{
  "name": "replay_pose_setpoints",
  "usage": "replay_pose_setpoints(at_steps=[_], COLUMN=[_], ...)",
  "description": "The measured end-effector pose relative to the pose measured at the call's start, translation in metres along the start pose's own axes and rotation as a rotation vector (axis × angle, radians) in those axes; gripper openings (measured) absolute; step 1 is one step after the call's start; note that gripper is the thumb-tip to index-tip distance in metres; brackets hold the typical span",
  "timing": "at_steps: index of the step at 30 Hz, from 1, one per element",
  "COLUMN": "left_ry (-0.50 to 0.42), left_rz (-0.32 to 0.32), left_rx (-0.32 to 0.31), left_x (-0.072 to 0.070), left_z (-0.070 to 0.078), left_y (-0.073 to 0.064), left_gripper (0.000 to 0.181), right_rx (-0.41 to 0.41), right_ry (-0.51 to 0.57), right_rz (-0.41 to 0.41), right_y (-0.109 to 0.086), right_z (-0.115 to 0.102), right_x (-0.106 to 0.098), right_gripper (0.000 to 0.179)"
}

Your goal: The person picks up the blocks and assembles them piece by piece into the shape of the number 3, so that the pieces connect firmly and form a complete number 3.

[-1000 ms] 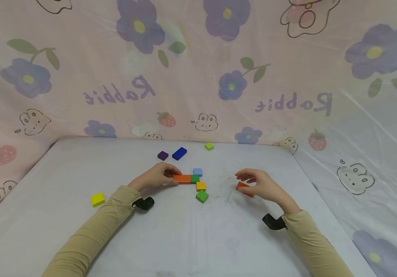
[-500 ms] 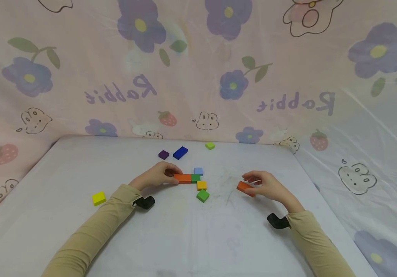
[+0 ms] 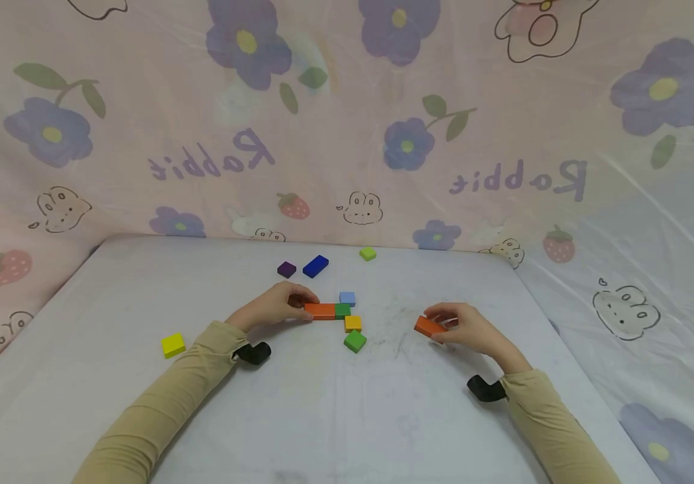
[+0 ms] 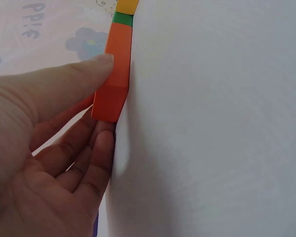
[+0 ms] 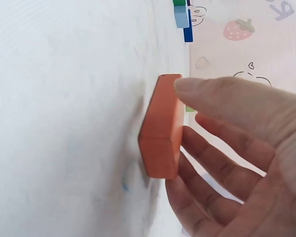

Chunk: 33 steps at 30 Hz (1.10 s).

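In the head view my left hand [image 3: 277,306] holds the left end of a long orange block [image 3: 321,311]. The left wrist view shows the thumb on that block's [image 4: 117,69] face and the fingers on its other side. A dark green block [image 3: 343,310] adjoins its right end. Right of these, my right hand [image 3: 465,327] pinches another orange block [image 3: 428,327] lying at a slant. Its thumb lies along the upper edge of this block [image 5: 160,118] in the right wrist view, with fingers on the far side.
Close to the dark green block are a light blue block [image 3: 348,298], an orange-yellow block [image 3: 353,324] and a green block [image 3: 356,341]. Farther back lie purple [image 3: 286,269], dark blue [image 3: 316,266] and lime [image 3: 368,253] blocks. A yellow block [image 3: 173,345] sits left, beside the left sleeve [image 3: 171,386].
My right hand has shifted slightly right and its fingers have come down onto the slanted orange block. My left hand stays on its orange block, and the blocks look unmoved.
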<state>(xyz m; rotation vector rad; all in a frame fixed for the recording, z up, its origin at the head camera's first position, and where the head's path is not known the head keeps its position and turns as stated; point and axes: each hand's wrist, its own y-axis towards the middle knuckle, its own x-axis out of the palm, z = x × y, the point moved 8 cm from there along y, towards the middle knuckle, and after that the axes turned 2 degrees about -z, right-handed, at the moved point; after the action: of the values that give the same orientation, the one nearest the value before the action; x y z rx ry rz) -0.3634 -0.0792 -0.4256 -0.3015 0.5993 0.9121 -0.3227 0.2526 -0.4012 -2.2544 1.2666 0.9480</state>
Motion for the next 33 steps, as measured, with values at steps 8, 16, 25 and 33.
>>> replay_pose_setpoints(at_steps=[8, 16, 25, 33], left_ry=[-0.009, -0.011, -0.016, -0.019], left_rz=[0.003, 0.001, -0.001, -0.002], left_rx=[-0.017, -0.018, -0.021, -0.019], left_x=[0.0001, 0.0000, 0.0010, 0.0012], left_z=[-0.0015, -0.0017, -0.0018, -0.0017], left_y=[0.0002, 0.0004, 0.0004, 0.0003], left_gripper=[0.031, 0.031, 0.031, 0.031], right_rx=[0.005, 0.033, 0.042, 0.039], right_ry=[-0.010, -0.017, -0.036, -0.042], right_rz=[0.020, 0.013, 0.024, 0.024], right_y=[-0.0003, -0.0010, -0.0014, -0.0003], right_z=[-0.0038, -0.0005, -0.0007, 0.0007], right_x=[0.0028, 0.0041, 0.0041, 0.0036], right_gripper=[0.043, 0.043, 0.042, 0.042])
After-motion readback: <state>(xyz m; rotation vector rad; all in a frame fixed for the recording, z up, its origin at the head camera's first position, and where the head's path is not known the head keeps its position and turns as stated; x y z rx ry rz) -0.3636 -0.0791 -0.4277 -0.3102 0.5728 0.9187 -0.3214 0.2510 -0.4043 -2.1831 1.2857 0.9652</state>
